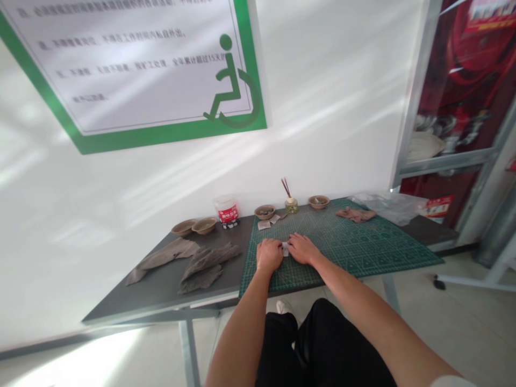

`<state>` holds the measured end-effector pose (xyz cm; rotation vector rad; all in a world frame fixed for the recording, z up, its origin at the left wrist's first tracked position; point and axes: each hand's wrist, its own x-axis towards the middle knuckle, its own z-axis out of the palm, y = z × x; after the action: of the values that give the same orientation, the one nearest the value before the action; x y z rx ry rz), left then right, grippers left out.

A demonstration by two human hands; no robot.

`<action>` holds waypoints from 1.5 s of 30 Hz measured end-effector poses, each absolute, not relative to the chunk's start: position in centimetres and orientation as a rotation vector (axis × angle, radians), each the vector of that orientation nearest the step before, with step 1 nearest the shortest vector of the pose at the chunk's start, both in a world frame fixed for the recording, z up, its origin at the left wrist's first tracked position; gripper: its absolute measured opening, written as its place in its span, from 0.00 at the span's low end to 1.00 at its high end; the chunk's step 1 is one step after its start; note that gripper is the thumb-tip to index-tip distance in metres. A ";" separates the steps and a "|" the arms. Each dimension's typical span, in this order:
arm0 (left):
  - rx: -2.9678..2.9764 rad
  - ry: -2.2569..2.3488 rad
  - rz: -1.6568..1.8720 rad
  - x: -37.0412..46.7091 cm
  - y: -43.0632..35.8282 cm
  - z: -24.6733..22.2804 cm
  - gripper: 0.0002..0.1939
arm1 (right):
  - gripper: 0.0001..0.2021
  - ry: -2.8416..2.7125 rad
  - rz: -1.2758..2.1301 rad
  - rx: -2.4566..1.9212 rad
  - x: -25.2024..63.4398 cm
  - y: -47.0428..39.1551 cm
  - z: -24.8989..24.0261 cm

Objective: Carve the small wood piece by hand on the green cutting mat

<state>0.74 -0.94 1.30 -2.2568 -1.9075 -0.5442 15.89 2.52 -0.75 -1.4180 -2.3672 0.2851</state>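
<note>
A small white paper packet (285,249) lies low over the green cutting mat (342,247), between my two hands. My left hand (269,255) has its fingers curled at the packet's left edge. At the right edge, my right hand (303,249) pinches it with bent fingers. The fingertips partly cover the packet, so its print and contents cannot be made out. Beyond my hands, similar flat white packets (264,226) lie in front of a small brown bowl (264,213) with small items in it.
A reed diffuser (291,205) and another bowl (319,202) stand by the wall. Left are two bowls (205,226), a red-labelled plastic jar (228,212) and grey-brown cloths (205,266). Right are a pinkish cloth (356,214) and clear plastic bag (389,205).
</note>
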 end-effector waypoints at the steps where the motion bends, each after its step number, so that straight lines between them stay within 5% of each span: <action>1: -2.260 -1.912 -0.542 0.7 -0.9 1.2 0.15 | 0.21 -2.367 0.284 -1.416 15.9 2.5 -0.7; 11: -2.252 -2.026 -0.574 0.3 -0.3 1.0 0.15 | 0.30 -2.351 0.275 -1.396 15.8 1.8 -0.5; 45: -2.395 -1.785 -0.584 0.2 -0.4 0.8 0.13 | 0.27 -2.378 0.302 -1.365 16.0 2.4 -0.9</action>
<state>0.24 -0.41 0.81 -2.3949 -1.7849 -0.5839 16.01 2.41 -0.87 -1.3649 -2.3779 0.3023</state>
